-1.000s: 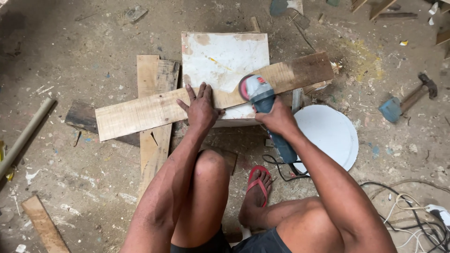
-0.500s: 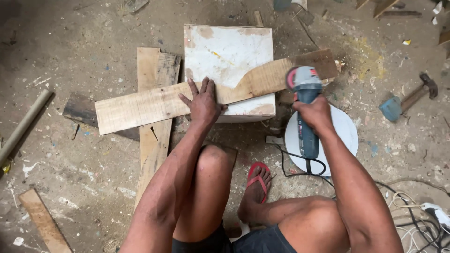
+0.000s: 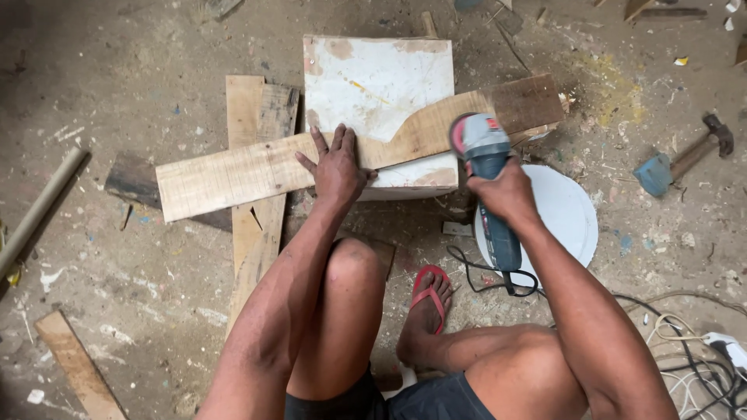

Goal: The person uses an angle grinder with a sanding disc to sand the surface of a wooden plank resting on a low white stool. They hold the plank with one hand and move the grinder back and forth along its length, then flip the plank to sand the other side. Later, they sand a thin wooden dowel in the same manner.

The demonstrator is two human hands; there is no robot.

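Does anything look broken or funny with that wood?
Yes. The long plank under the left hand has a curved scoop missing from its upper edge, beside the grinder in the right hand. Under it, a thinner board is split near its middle.

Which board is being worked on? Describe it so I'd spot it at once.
Find the white box on the dirt floor. The plank lies slantwise across its near edge, pinned flat by the left hand, with the grinder in the right hand at its right part. Unlike the boards beneath, it has a curved cutout along its far edge.
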